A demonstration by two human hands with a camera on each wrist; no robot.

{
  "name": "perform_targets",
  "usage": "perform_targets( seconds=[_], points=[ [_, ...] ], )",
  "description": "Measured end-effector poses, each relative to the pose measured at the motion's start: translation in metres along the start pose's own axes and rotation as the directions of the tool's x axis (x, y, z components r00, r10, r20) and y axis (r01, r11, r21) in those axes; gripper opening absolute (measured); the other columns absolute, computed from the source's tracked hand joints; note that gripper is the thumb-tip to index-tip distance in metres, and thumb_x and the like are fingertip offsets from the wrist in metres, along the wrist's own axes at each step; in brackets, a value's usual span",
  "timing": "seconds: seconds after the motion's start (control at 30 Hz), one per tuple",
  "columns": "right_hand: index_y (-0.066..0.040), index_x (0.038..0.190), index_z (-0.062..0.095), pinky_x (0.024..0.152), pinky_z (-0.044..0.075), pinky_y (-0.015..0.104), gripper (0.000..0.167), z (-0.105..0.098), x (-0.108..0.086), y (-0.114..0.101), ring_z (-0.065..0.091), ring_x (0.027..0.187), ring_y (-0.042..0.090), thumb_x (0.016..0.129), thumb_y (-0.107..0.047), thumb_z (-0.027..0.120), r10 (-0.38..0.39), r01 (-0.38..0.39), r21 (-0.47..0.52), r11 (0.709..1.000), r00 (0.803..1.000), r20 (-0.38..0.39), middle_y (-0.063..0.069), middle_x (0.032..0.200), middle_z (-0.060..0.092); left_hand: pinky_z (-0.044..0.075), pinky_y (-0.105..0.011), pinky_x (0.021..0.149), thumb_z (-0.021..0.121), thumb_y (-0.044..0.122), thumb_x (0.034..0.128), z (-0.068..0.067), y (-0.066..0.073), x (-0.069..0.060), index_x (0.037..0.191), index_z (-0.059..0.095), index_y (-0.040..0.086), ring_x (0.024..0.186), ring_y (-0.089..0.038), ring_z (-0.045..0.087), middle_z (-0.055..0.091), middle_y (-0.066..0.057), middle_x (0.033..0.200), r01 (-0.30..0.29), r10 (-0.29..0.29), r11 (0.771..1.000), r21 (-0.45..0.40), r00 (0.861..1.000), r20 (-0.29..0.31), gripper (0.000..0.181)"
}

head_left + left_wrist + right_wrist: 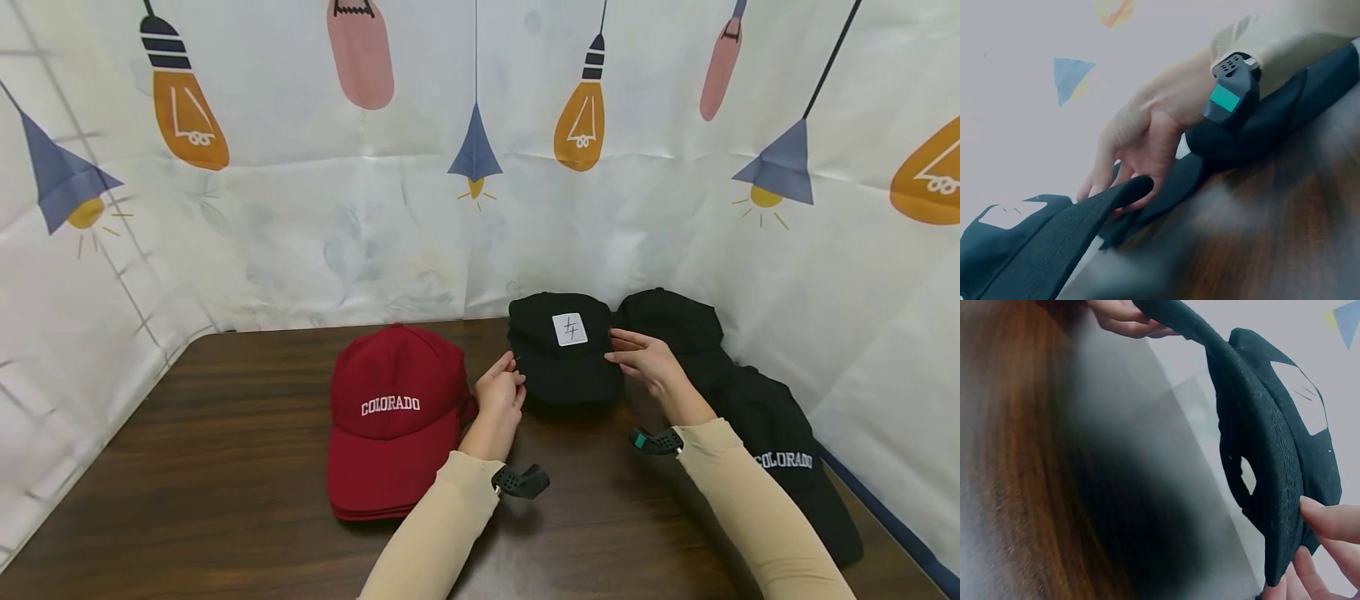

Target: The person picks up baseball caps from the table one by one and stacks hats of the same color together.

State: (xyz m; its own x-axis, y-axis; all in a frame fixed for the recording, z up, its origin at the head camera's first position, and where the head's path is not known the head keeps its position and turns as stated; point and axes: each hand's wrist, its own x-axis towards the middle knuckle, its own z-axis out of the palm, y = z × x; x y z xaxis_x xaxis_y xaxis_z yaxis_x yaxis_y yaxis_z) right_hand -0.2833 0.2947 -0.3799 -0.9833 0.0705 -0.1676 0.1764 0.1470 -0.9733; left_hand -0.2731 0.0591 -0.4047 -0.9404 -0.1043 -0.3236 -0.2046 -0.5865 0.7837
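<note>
Tbl [217, 450]: blk cap [567, 372] btwn L hand [498, 396], R hand [651, 365]

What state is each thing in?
Left hand, gripping the labelled black cap by one side
Right hand, gripping its other side
Labelled black cap, held up
White label, stuck on its front
Red cap, crown up on the table, apparently stacked
Black COLORADO cap, crown up, partly hidden by the right sleeve
Rear black cap, crown up, partly hidden
</note>
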Motion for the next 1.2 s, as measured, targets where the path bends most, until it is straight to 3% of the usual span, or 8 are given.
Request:
perform_targets(
  seconds=[0.33, 0.73, 0.97, 1.2],
  points=[
    [0.002, 0.159, 0.029, 0.084, 0.048, 0.015, 0.066, -0.007, -0.012, 0.002, 0.031, 0.148, 0.036, 0.101, -0.002, 0.060, -0.032, 0.035, -0.036, 0.999, 0.998, 0.061, 0.025, 0.163, 0.026, 0.038, -0.049, 0.109, 0.046, -0.019, 0.0917, -0.004, 0.001, -0.008, 0.142, 0.060, 0.000, 0.112, -0.026, 0.050, 0.060, -0.005, 0.116, 0.012, -0.014, 0.999, 0.040, 0.999, 0.034, 0.055],
    [0.003, 0.159, 0.024, 0.087, 0.049, 0.017, 0.070, -0.010, -0.023, 0.005, 0.026, 0.149, 0.038, 0.101, -0.005, 0.062, -0.053, 0.060, -0.062, 0.996, 0.992, 0.111, 0.028, 0.164, 0.022, 0.042, -0.044, 0.098, 0.047, -0.017, 0.0909, -0.010, 0.005, -0.021, 0.142, 0.060, 0.000, 0.110, -0.025, 0.051, 0.061, -0.007, 0.122, -0.018, 0.012, 0.996, 0.083, 0.998, 0.065, 0.055],
    [0.003, 0.159, 0.025, 0.089, 0.049, 0.019, 0.071, -0.007, -0.031, 0.006, 0.029, 0.147, 0.039, 0.100, -0.005, 0.063, -0.066, 0.077, -0.078, 0.994, 0.990, 0.127, 0.030, 0.162, 0.024, 0.045, -0.043, 0.095, 0.051, -0.016, 0.0891, -0.020, 0.006, -0.030, 0.136, 0.066, 0.004, 0.111, -0.025, 0.053, 0.062, -0.008, 0.120, -0.069, 0.059, 0.993, 0.097, 0.993, 0.104, 0.053],
    [0.006, 0.158, 0.026, 0.089, 0.048, 0.018, 0.071, -0.006, -0.037, 0.008, 0.028, 0.148, 0.040, 0.099, -0.004, 0.063, -0.087, 0.098, -0.080, 0.992, 0.987, 0.132, 0.031, 0.161, 0.025, 0.043, -0.044, 0.097, 0.049, -0.014, 0.0935, -0.023, 0.007, -0.035, 0.142, 0.058, -0.002, 0.116, -0.028, 0.050, 0.058, -0.011, 0.126, -0.048, 0.036, 0.992, 0.115, 0.994, 0.103, 0.051]
  ],
)
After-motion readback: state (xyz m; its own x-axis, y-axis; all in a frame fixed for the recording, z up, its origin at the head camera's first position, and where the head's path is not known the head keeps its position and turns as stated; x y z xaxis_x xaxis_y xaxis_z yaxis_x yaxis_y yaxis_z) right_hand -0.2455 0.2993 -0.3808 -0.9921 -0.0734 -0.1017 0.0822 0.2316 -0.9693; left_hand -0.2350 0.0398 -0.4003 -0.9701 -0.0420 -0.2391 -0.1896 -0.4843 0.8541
